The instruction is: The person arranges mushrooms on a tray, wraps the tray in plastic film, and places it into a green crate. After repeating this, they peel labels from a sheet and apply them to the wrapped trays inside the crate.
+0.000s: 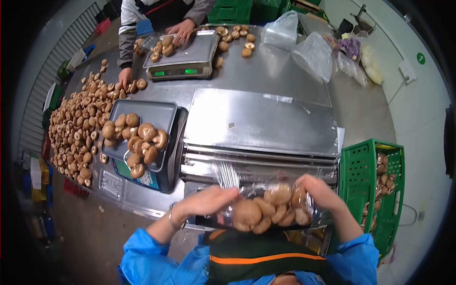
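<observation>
A pack of brown shiitake mushrooms (266, 209) with clear plastic film over it is between my hands, close to my body. My left hand (209, 202) is at the pack's left end, its fingers lying along the edge and slightly blurred. At the other end, my right hand (319, 191) grips the right edge, with the fingertips on the film. Loose clear film (227, 175) stretches up from the pack's left side towards the metal wrapping station (261, 123). The pack's underside is hidden.
Left of me, a scale (164, 166) bears a grey tray of mushrooms, beside a large mushroom heap (76, 123). Across the table, a co-worker's hands (180, 32) are at a second scale (185, 72). A green crate (354, 166) with packs stands right; plastic bags (313, 57) lie behind.
</observation>
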### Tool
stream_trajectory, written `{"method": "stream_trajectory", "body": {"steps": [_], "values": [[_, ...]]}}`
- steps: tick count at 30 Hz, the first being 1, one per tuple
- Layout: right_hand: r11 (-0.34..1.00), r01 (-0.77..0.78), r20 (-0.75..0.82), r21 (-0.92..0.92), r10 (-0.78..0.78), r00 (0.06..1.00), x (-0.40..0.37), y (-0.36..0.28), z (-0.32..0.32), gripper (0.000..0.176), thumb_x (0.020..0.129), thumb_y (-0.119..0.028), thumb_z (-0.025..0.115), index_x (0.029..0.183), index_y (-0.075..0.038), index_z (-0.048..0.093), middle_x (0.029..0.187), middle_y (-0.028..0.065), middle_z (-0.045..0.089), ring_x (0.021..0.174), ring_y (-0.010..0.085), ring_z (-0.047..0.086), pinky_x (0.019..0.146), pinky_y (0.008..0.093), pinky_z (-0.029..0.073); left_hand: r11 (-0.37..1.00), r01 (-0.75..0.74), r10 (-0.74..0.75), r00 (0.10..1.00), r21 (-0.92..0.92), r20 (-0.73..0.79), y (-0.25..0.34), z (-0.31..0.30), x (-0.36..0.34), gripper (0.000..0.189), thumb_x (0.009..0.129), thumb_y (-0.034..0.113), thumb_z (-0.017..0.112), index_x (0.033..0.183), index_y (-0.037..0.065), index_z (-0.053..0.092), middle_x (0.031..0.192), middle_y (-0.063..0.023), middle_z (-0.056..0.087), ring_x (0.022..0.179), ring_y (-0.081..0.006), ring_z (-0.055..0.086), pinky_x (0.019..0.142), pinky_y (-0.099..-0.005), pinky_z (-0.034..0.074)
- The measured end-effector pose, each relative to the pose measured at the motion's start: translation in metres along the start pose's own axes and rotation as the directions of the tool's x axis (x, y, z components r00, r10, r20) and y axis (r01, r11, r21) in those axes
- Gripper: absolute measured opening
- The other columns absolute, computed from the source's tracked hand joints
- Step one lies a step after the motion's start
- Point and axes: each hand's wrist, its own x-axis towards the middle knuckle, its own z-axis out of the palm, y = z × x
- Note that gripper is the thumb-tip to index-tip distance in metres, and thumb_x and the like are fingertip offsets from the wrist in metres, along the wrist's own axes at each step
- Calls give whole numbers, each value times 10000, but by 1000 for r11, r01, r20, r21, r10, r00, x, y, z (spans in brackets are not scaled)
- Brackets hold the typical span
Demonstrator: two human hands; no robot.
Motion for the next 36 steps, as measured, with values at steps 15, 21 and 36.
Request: {"method": "stream_trajectory", "body": {"steps": [15,21,36], "values": [[774,-34,-568,632,493,659,-78,101,111,240,918,-221,470,735,-71,506,501,-42,408,401,21,334,357,201,256,737,-604,-20,429,-303,-903,-113,58,40,220,926,234,480,801,56,516,608,32,472,415,-31,374,369,-177,305],[275,19,-231,961,765,602,-146,97,133,268,908,-237,482,671,-133,410,509,-57,321,357,55,292,299,215,208,575,-600,-311,468,-556,-827,-170,97,-58,195,928,226,471,791,94,513,552,74,410,433,-4,328,361,-178,234],[84,-132,123,988,111,986,-170,66,131,587,765,-243,674,1243,-14,420,1144,100,519,1065,175,507,889,287,417,359,-144,491,869,-922,55,-47,172,49,319,796,137,604,1079,44,488,1038,-116,508,1011,-188,482,919,-349,367]]}}
